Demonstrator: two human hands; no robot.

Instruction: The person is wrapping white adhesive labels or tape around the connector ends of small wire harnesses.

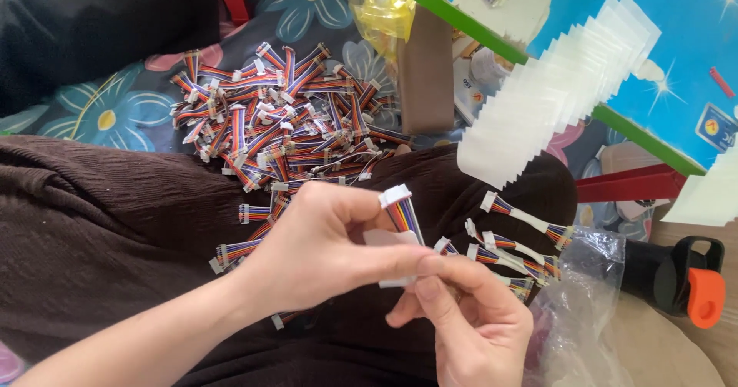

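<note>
My left hand (pixel 323 241): my grip is closed on a short ribbon cable (pixel 401 216), thumb and fingers pinching it near the middle.
Ribbon cable: flat, with thin wires in many colours, and a white plastic connector (pixel 394 195) on its upper end; it stands almost upright above my lap.
My right hand (pixel 469 318): my grip is narrow, the fingertips pressing a small white piece of tape (pixel 393 241) against the cable, touching my left fingers.
Pile (pixel 284 118): many same cables lie tangled on the brown ribbed cloth (pixel 100 225) of my lap and on the flowered fabric behind.
Taped cables (pixel 515 241): some lie to the right, just beside a clear crinkled plastic bag (pixel 584 295).
White tape strips (pixel 553 95): they hang in an overlapping row from the green edge of the blue worktop (pixel 692 49).
</note>
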